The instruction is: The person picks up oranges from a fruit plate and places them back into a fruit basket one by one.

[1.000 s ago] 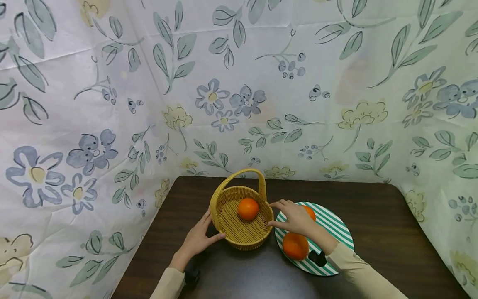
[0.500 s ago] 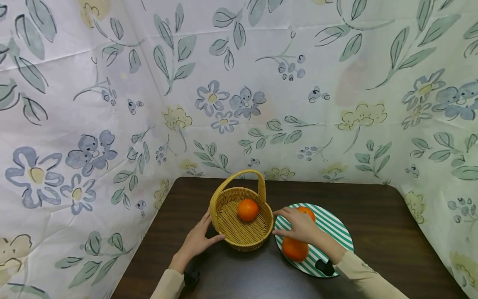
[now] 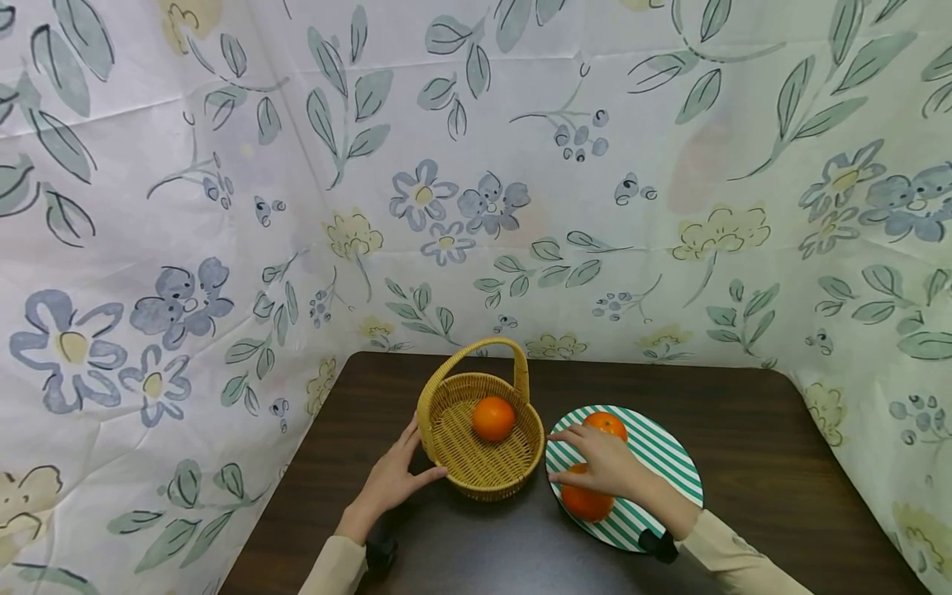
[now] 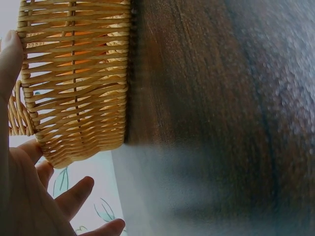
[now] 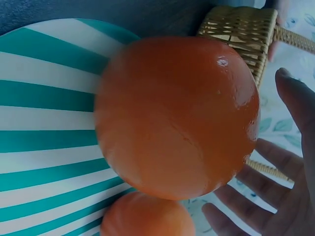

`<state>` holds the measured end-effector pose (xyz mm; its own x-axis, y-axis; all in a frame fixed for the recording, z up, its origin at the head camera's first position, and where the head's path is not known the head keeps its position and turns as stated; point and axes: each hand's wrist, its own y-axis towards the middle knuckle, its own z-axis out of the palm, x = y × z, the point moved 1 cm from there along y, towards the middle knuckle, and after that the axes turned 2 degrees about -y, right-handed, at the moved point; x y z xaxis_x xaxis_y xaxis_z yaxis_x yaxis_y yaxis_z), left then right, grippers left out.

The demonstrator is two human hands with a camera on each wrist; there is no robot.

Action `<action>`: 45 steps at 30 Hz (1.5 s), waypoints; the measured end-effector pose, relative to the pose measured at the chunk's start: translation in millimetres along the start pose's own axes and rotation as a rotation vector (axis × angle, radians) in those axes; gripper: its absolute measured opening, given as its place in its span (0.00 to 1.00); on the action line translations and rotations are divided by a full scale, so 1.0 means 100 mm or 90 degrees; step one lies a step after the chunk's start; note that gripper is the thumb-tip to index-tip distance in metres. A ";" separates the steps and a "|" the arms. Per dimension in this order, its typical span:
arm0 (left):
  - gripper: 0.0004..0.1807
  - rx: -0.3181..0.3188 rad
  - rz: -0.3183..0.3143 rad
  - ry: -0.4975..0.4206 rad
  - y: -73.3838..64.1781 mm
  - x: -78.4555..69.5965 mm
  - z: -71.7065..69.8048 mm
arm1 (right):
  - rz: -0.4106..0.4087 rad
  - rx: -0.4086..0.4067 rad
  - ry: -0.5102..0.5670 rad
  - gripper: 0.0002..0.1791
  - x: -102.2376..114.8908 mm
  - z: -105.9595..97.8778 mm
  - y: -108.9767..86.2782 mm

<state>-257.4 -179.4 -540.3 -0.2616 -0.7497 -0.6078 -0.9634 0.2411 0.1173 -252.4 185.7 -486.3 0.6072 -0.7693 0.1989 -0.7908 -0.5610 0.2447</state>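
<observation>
A yellow wicker basket [image 3: 487, 487] with an arched handle stands on the table, one orange [image 3: 493, 419] inside it. My left hand [image 3: 394, 473] rests against its left side, fingers spread; in the left wrist view the thumb meets the rim of the woven wall [image 4: 78, 88]. On a round green-and-white striped plate [image 3: 665, 459] lie two more oranges. My right hand [image 3: 606, 463] hovers over the plate's left part with parted, relaxed fingers, partly covering the nearer orange [image 3: 587, 502]. The farther orange [image 3: 606, 425] shows behind the hand. A large orange [image 5: 177, 118] fills the right wrist view, fingers beside it.
The dark brown wooden table [image 3: 744, 463] runs back to a floral cloth [image 3: 565, 182] hung behind and at the sides. The basket's handle [image 3: 476, 345] rises above its rim. A black band [image 3: 658, 545] sits at my right wrist.
My right hand has drawn back from the basket's right rim, to the right and towards me, over the plate. The farther orange is less covered. The left hand and basket hardly moved.
</observation>
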 end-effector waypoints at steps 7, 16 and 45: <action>0.50 0.001 0.000 0.000 0.00 0.00 0.00 | -0.006 -0.011 -0.001 0.30 0.00 0.01 -0.11; 0.50 0.004 0.002 0.004 0.01 0.00 0.00 | -0.017 -0.021 -0.014 0.32 -0.03 0.04 -0.25; 0.50 0.004 -0.013 -0.003 0.01 0.04 0.03 | -0.014 0.028 0.016 0.39 -0.09 0.12 -0.45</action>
<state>-259.4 -180.1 -544.3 -0.2413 -0.7517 -0.6138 -0.9682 0.2293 0.0999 -223.7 214.2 -510.4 0.6258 -0.7491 0.2176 -0.7796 -0.5911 0.2071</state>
